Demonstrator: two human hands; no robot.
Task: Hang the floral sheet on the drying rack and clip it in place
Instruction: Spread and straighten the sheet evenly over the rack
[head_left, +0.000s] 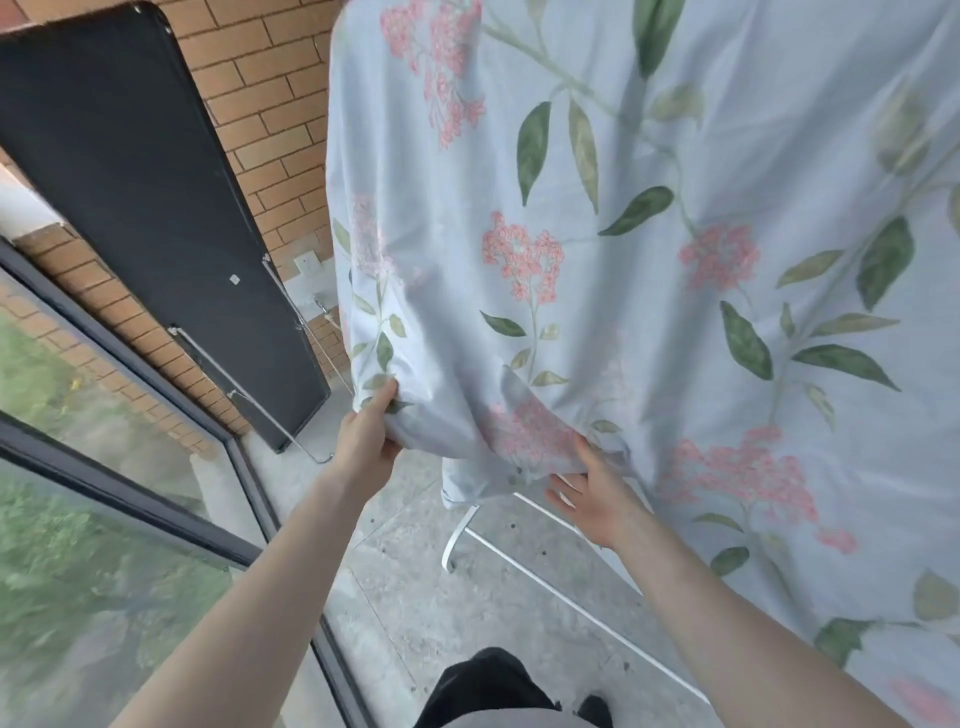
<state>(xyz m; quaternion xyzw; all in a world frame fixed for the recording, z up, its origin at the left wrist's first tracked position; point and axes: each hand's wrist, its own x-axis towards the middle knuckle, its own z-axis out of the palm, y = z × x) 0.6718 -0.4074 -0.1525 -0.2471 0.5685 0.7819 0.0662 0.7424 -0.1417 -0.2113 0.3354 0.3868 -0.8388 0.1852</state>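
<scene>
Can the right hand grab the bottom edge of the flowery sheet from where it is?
Probably yes. The right hand is open, its fingers already touching the floral sheet near its bottom edge, and nothing sits between them. The left hand already grips the sheet's corner.

Home patio: brick wall (270, 104), drying rack (457, 540)

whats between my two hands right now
In the head view, only a bunched lower fold of the floral sheet spans from left hand to right hand.
</scene>
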